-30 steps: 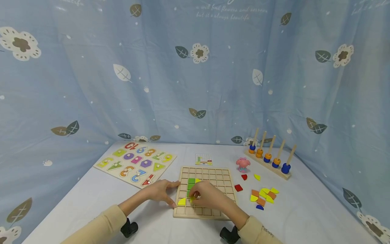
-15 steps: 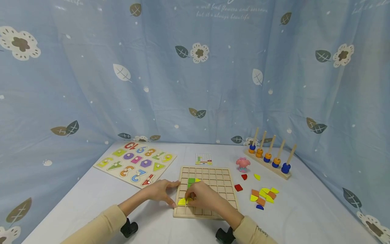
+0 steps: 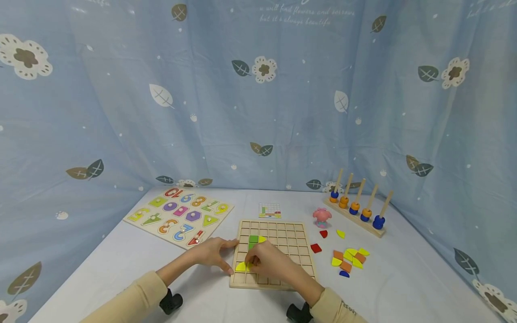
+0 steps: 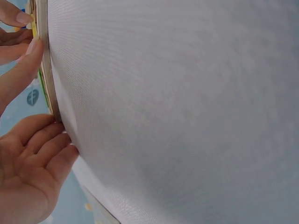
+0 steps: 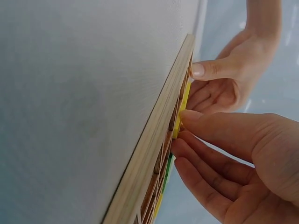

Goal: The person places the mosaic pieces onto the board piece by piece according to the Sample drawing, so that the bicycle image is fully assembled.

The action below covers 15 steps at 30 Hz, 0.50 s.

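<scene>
A wooden grid board (image 3: 278,287) lies flat in front of me in the head view. My left hand (image 3: 212,252) rests along its left edge, thumb and fingers spread and touching the side. Over the lower-left cells, my right hand (image 3: 271,260) pinches a yellow curved piece (image 3: 248,267), largely covered by the fingers. Right beside it sits a yellow quarter-circle (image 3: 240,267) on the board. Farther up are green squares (image 3: 253,239) and another yellow piece (image 3: 262,239). The right wrist view shows the thumb (image 5: 192,116) against a yellow piece (image 5: 177,125) at the board's surface.
Loose yellow, orange and blue pieces (image 3: 346,266) lie to the right, with red pieces (image 3: 316,248) nearer the board. A pink figure (image 3: 322,217) and a peg stand (image 3: 355,217) stand behind them. A pattern card (image 3: 269,211) lies beyond the board; a number puzzle (image 3: 179,217) lies left.
My right hand has shifted slightly left with the yellow piece, which now meets the yellow quarter-circle. The left hand has stayed at the board's edge.
</scene>
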### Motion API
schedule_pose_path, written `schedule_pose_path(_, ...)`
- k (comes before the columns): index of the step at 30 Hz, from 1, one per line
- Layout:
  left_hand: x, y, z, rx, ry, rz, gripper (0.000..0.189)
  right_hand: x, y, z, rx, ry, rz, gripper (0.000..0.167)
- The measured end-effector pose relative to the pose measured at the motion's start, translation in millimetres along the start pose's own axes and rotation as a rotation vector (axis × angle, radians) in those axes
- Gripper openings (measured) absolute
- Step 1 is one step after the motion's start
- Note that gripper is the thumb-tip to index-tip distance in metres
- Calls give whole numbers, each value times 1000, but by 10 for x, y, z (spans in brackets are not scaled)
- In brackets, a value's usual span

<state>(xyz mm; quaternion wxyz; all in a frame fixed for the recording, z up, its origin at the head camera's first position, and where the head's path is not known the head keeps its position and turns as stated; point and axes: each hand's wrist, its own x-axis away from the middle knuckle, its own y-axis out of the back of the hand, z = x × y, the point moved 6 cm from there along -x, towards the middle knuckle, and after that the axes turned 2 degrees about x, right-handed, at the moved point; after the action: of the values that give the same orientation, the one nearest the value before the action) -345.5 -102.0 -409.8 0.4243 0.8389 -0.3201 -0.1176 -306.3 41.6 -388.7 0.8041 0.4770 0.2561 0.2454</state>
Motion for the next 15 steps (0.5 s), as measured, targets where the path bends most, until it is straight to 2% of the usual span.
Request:
schedule_pose_path(4, 2, -1, -1, 2, 3, 0, 86, 15, 7, 3, -6, -8, 5, 13)
schedule_pose_path(10, 2, -9, 7, 5, 14, -1, 87, 86, 38, -30, -44, -67, 33, 16)
schedule_pose_path(15, -4, -11, 2, 5, 10, 3, 87, 174, 138, -88, -49, -53, 10, 15)
